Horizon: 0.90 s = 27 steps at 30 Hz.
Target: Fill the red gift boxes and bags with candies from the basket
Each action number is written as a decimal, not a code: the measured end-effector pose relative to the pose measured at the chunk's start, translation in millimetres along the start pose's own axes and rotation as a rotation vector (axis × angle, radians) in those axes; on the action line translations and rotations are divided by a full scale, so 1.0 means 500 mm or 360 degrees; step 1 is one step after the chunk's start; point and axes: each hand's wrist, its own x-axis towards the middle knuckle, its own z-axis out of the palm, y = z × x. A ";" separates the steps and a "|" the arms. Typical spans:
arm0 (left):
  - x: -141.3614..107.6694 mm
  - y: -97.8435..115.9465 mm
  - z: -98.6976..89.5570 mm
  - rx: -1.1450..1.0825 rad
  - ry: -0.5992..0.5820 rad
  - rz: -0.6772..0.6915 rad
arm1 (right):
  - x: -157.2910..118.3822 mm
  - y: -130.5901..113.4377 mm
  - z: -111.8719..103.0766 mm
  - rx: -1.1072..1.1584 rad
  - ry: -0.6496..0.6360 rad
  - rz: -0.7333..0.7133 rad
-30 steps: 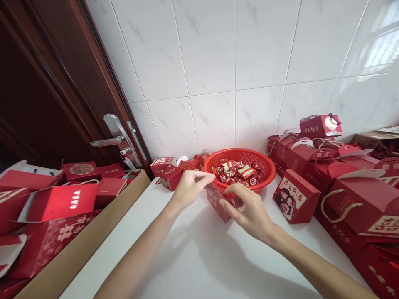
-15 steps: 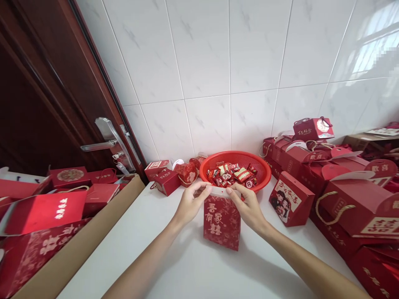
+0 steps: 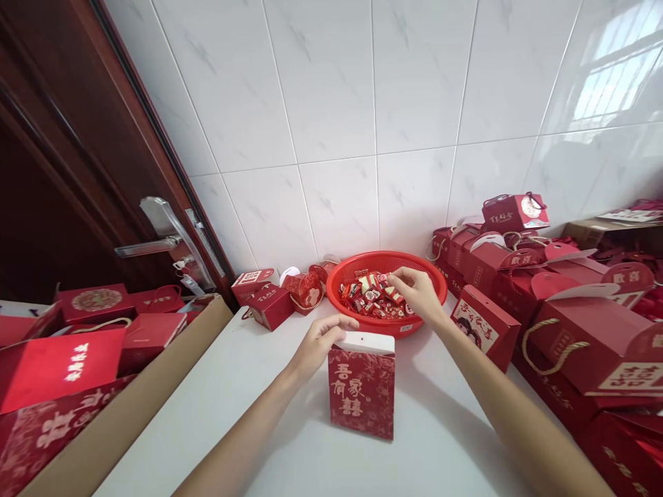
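Note:
A red gift box with pale lettering stands upright on the white table, its white top flap raised. My left hand pinches the flap's left corner between thumb and fingers. Behind the box sits a red plastic basket holding many wrapped candies. My right hand is over the basket's right side, fingertips closed together at the candies; what they hold, if anything, is too small to tell.
Stacked red boxes fill the right side, with a red box with a couple's picture nearer. Small red boxes stand left of the basket. A cardboard carton of red boxes is at the left, by a door.
My right hand has let go of the box's top and moved back to the candies in the basket. The box now sits slightly nearer, with its flap more visible.

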 end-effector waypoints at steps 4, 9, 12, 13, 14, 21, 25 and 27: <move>0.003 0.014 -0.026 -0.0107 -0.0393 0.0039 | 0.053 0.048 -0.007 -0.0376 -0.0224 0.0207; 0.063 0.022 -0.054 -0.0103 -0.0376 0.0205 | 0.070 0.082 0.005 -0.0605 -0.0756 0.0217; 0.139 0.024 -0.051 0.0200 -0.0236 0.0304 | 0.067 0.088 0.009 -0.0551 -0.1085 0.0122; 0.167 0.024 -0.045 0.0350 -0.0256 0.0319 | 0.066 0.088 0.010 -0.0542 -0.1146 0.0150; 0.193 0.023 -0.036 0.0503 -0.0337 0.0309 | 0.064 0.088 0.009 -0.0547 -0.1175 0.0191; 0.304 -0.001 0.065 0.1757 -0.1115 -0.0040 | 0.064 0.085 0.011 -0.0910 -0.1000 0.0395; 0.307 -0.008 0.094 0.1955 -0.1170 -0.0055 | 0.068 0.085 0.013 -0.1017 -0.0858 0.0426; 0.303 -0.010 0.095 0.1908 -0.1168 -0.0016 | 0.068 0.084 0.014 -0.1069 -0.0814 0.0453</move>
